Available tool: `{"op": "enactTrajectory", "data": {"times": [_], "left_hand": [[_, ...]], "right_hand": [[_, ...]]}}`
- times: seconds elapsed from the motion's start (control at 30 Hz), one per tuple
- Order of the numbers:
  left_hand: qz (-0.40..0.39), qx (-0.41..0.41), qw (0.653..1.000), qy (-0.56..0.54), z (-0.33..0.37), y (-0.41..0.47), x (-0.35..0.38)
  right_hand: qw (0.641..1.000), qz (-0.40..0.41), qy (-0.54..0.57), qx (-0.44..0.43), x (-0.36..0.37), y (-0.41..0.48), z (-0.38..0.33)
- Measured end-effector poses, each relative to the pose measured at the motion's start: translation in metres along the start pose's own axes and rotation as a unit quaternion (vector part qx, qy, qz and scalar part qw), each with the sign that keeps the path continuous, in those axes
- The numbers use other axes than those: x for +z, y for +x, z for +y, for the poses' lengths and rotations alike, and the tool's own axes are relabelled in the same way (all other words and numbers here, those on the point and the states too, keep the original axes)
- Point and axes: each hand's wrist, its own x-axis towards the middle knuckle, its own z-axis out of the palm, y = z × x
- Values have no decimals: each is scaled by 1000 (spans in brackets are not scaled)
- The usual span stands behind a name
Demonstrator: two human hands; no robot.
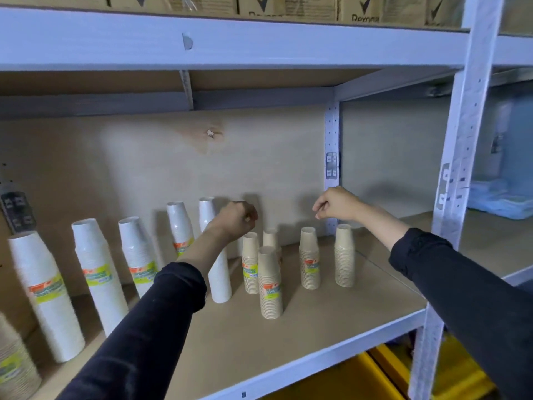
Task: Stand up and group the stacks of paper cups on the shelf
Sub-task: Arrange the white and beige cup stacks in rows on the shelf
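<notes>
Several tall white cup stacks point(95, 269) stand upright along the left of the shelf board point(331, 307), some with green and orange labels. One white stack point(219, 272) rises behind my left forearm. Several short tan cup stacks point(269, 284) stand upright in the middle, two more tan stacks point(344, 255) further right. My left hand point(236, 219) hovers above the tan cluster with fingers curled, holding nothing. My right hand point(336, 204) hangs above the right tan stacks, fingers also curled and empty.
Cardboard boxes point(288, 7) line the shelf above. A white metal upright point(464, 168) stands at the right front corner. Yellow bins point(389, 376) sit below. Another tan stack point(14, 368) shows at the bottom left edge. Blue wrapped goods point(499, 200) lie on the neighbouring shelf.
</notes>
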Motion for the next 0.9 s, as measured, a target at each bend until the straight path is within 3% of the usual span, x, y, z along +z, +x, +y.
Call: {"op": "enactTrajectory", "data": {"times": [0.9], "left_hand": [[-60,-47,997,-24,6,70,55]], "right_hand": [[995,2,-20,102,31,-5,70]]}}
